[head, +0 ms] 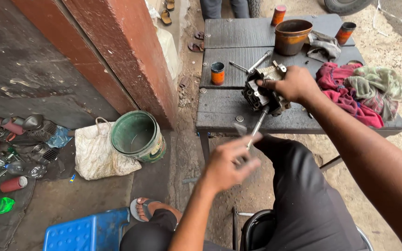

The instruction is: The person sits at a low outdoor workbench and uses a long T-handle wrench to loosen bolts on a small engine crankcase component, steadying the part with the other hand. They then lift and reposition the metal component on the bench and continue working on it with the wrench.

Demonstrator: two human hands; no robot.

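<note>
Right hand (pixel 295 85) clamped over top of engine part (pixel 264 93), fingers curled around its upper edge; part resting at near edge of bench (pixel 224 109), roughly mid-length, tilted toward the person. Left hand (pixel 226 165) closed around handle end of driver (pixel 256 128), fingers pressed together on the handle, blurred; shaft running up from hand to underside of part, tip touching it. Left hand off the bench, below its near edge, above dark trouser knee (pixel 298 186).

On bench: small orange can (pixel 217 73) just left of part; loose bolts (pixel 252 64) behind part; rusty pot (pixel 292 36) toward far edge; two more cans (pixel 278 15) at far edge and far right corner; grey rag (pixel 323 46) beside pot; red and green rags (pixel 366 88) heaped at right end.

On ground left of bench: green bucket (pixel 138 135) touching white bag (pixel 96 153); blue stool (pixel 87 232) near sandalled foot (pixel 147 208); bottles and scrap (pixel 10 153) at far left.
</note>
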